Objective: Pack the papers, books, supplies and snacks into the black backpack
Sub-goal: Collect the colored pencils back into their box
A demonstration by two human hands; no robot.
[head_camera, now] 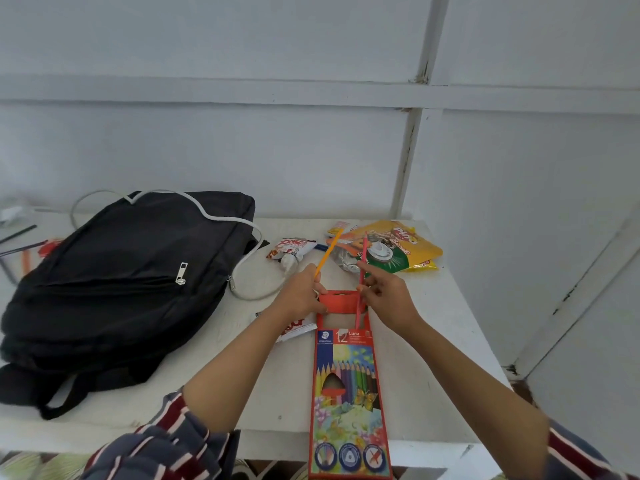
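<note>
A black backpack (117, 285) lies flat on the left of the white table (433, 358), its zips shut. In front of me lies a red coloured-pencil box (348, 386), its top flap open. My left hand (301, 296) holds an orange pencil (327, 254) and touches the box's flap. My right hand (384, 292) pinches a pink pencil (361, 285) whose lower end is inside the box opening. A yellow snack bag (398, 247) and a small red-and-white snack packet (291, 251) lie behind the hands.
A white cable (221, 216) runs over the backpack's top and loops on the table. Pens and a red item (31, 247) lie at the far left. A red-and-white wrapper (298, 329) sits under my left wrist. White walls close in behind and at right.
</note>
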